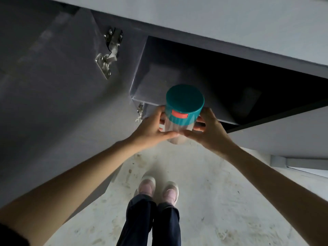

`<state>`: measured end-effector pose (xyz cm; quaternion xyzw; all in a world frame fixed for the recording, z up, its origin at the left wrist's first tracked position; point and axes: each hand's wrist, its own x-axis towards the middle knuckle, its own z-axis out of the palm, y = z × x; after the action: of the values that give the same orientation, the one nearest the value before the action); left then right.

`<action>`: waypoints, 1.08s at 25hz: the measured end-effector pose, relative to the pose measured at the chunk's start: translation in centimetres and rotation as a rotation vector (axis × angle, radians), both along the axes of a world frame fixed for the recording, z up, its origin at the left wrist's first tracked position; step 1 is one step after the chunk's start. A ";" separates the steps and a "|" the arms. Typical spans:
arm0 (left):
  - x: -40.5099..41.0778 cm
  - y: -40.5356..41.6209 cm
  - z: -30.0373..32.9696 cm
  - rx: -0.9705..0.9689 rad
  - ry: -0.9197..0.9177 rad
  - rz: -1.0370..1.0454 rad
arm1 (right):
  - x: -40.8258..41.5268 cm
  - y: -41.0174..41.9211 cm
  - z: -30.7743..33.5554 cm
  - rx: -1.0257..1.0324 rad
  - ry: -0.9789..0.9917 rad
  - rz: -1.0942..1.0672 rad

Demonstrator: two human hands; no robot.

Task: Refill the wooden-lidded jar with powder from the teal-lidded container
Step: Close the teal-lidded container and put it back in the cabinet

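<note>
With the left hand (150,129) and right hand (210,132) each wrapped around the teal-lidded container (182,112), held before the open cabinet (195,71) at 12 o'clock, keeping it upright seems wise.

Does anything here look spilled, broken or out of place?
Nothing looks spilled or broken. Both hands, left hand and right hand, hold the teal-lidded container upright, lid closed, before the open cabinet. The only blemish is scuffs and stains on the pale floor.
</note>
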<state>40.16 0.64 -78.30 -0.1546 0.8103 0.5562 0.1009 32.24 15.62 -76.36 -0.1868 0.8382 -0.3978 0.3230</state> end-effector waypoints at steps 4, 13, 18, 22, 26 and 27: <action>-3.7 -2.7 -2.6 -0.098 0.046 0.007 | -3.5 -2.9 -3.1 -0.018 0.104 -0.004; -9.8 -4.7 -6.5 -0.188 0.041 0.133 | -8.2 -6.6 -7.5 0.006 0.333 -0.084; -10.2 -4.1 -6.1 -0.116 0.005 0.177 | -9.1 -7.0 -7.8 0.055 0.309 -0.119; -9.6 -4.0 -4.9 -0.057 -0.030 0.156 | -9.1 -6.6 -7.2 0.074 0.272 -0.048; -8.1 -3.6 -2.0 -0.084 -0.034 0.139 | -7.8 -5.7 -4.6 0.058 0.251 -0.037; -7.5 -3.5 -1.1 -0.098 -0.033 0.121 | -7.3 -5.4 -3.7 0.067 0.255 -0.031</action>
<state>32.70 -2.86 -79.38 -0.2172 0.8241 0.5181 0.0726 24.93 10.24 -80.05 -0.2121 0.8880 -0.3476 0.2136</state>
